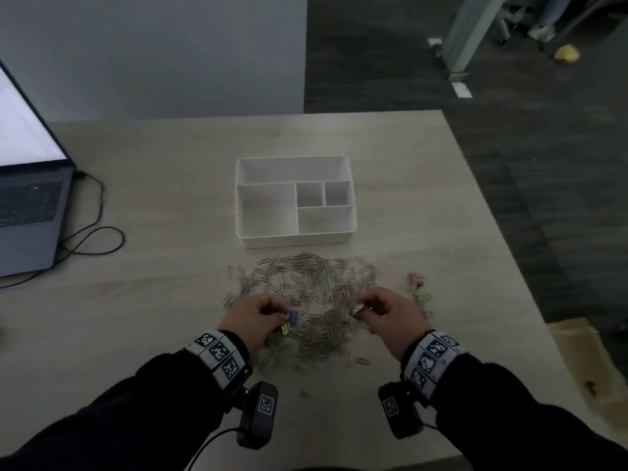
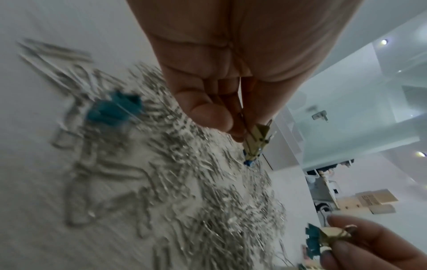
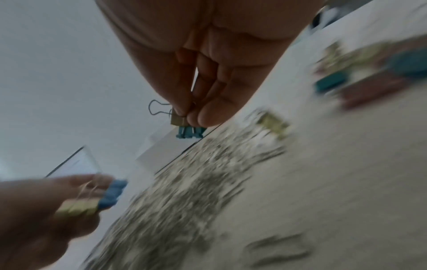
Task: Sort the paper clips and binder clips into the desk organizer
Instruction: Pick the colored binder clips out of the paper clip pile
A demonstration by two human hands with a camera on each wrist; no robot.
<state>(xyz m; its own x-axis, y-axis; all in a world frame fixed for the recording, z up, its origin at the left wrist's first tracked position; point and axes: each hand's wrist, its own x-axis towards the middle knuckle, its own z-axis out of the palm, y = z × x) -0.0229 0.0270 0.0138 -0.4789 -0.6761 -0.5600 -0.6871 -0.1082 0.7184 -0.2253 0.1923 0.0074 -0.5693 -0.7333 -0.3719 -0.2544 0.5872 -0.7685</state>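
Note:
A wide heap of silver paper clips [image 1: 306, 294] lies on the desk in front of the white desk organizer [image 1: 294, 244], whose compartments look bare. My left hand [image 1: 261, 317] pinches yellow and blue binder clips [image 1: 290, 322] over the heap's near left; the left wrist view shows them at my fingertips [image 2: 253, 138]. My right hand [image 1: 377, 309] pinches other binder clips [image 1: 358, 311], gold and teal in the right wrist view [image 3: 184, 124]. A loose teal binder clip [image 2: 113, 109] lies among the paper clips.
An open laptop [image 1: 30, 205] with a black cable [image 1: 95, 239] sits at the desk's left. Several pink and pale binder clips [image 1: 418, 290] lie right of the heap. The desk's right edge drops to dark floor; a cardboard box [image 1: 584, 362] stands there.

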